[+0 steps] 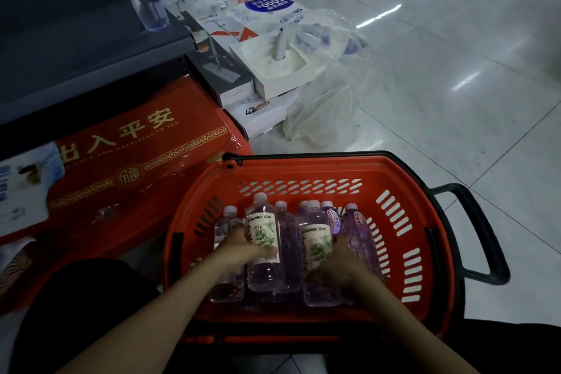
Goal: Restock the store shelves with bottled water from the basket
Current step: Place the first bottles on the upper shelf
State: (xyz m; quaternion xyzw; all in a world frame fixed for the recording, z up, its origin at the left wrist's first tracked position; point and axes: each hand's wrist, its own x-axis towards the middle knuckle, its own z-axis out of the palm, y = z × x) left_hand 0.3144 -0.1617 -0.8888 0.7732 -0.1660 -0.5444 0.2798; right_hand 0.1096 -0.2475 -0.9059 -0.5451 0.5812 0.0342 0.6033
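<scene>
A: Two grips, then? Where?
B: Inside the red basket [303, 161] on the floor [425, 100]. The left hand [243, 253] wraps its fingers round one leaf-label bottle [263, 231]; the right hand [338, 266] curls its fingers round the neighbouring bottle [315, 241].

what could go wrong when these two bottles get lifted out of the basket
The left hand grips a leaf-label bottle, the right hand a second leaf-label bottle; a one-handed grip on smooth plastic may slip. The bottles stand packed in the red basket, so lifting two together could tip neighbours. The clear bottle near the grey shelf end might get knocked when more arrive.
</scene>
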